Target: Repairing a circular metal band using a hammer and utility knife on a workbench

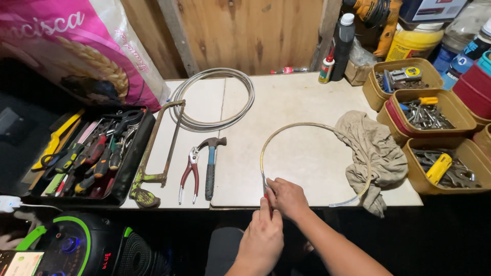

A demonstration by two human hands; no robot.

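A thin, yellowish clear hose [286, 128] lies in a loop on the white worktop [307, 102]. One end of it reaches the front edge, where my hands meet. My right hand [289, 198] pinches that hose end against the worktop. Just below it, my left hand [263, 236] grips a small red-handled tool [268, 200] whose tip points up at the hose end. The hose's other end [340, 203] rests free near the front right, under a beige rag [373, 151].
Red-handled pliers [188, 174], a blue-handled hammer [210, 166] and a hacksaw [156, 153] lie left of the loop. A coiled grey cable [215, 97] sits behind them. A black tray of tools [97, 156] stands at the left, tubs of hardware [429, 115] at the right, bottles at the back.
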